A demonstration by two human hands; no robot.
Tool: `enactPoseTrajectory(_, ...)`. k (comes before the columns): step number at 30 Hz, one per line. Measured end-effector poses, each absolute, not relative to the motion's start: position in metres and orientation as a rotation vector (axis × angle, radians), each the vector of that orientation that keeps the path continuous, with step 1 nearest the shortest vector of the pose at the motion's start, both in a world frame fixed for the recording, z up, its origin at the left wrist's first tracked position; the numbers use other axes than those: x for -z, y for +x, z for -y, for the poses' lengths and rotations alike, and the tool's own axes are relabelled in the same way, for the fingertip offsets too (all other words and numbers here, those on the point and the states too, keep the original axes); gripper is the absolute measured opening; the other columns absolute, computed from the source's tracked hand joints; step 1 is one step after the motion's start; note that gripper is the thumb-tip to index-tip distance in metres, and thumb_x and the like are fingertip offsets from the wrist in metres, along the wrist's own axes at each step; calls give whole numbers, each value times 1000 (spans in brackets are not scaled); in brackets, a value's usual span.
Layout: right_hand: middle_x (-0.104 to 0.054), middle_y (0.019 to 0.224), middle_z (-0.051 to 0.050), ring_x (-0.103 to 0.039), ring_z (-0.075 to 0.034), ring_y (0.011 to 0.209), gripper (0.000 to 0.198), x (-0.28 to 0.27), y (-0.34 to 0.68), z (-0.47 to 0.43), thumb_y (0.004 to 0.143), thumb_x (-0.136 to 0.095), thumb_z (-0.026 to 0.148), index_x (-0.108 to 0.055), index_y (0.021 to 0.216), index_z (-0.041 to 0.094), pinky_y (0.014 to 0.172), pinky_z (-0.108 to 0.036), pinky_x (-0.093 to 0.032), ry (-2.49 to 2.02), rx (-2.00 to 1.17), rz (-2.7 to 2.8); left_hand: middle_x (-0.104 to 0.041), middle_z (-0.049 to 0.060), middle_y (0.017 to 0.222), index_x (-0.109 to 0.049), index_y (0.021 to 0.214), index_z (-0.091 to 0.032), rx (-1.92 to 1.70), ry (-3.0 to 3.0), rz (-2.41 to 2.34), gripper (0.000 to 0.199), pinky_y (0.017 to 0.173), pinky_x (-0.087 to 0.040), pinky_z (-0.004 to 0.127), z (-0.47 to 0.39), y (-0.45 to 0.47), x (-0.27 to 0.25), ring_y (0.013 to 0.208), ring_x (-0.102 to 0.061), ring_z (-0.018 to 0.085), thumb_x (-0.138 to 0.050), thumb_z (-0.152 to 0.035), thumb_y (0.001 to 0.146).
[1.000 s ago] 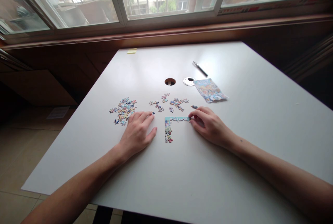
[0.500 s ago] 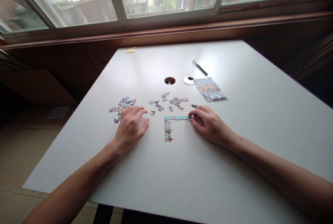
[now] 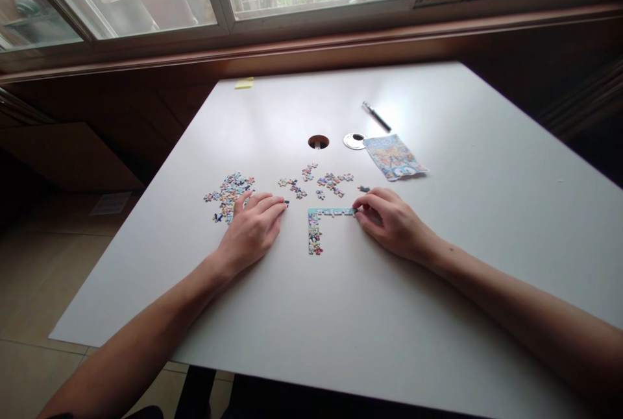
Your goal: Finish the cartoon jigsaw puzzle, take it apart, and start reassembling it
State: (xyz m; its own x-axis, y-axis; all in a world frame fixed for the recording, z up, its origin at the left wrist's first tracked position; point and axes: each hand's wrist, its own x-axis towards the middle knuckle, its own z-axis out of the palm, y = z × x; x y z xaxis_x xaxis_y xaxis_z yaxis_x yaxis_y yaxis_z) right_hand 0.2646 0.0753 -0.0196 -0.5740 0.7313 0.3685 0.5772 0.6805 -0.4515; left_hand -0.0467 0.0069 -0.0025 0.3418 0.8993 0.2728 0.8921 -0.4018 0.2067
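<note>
An L-shaped run of joined jigsaw pieces (image 3: pixel 314 232) lies on the white table, its top strip blue and its left side many-coloured. At the right end of that strip, my right hand (image 3: pixel 384 218) is closed, thumb and forefinger pinching a puzzle piece that they mostly hide. To the left of the run, my left hand (image 3: pixel 256 224) has its fingertips together on a small dark puzzle piece (image 3: pixel 287 202), which shows only at its edge. A heap of loose pieces (image 3: pixel 231 189) lies behind my left hand and is partly covered by it.
Several loose pieces (image 3: pixel 331 181) are scattered beyond the joined run, and a dark one (image 3: pixel 363 189) lies by my right hand. Farther back are a picture sheet (image 3: pixel 395 157), a pen (image 3: pixel 376 117), a round cover (image 3: pixel 354 141) and a table hole (image 3: pixel 318 142).
My left hand has moved slightly right and its fingers have closed on the dark piece that lay apart before. My right hand keeps its place at the strip's end. The view has tilted slightly.
</note>
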Motion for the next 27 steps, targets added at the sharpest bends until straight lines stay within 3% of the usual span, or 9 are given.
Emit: enactPoseTrajectory(27, -60, 93, -8, -58, -25, 91, 12, 19, 264, -75, 92, -55, 23, -64, 99, 22, 86, -41, -50, -1011, -392, 2347, -66, 2, 131, -65, 120, -25, -551, 2562, -1701, 27, 119, -21, 50, -6, -46, 1, 126, -53, 23, -50, -19, 98)
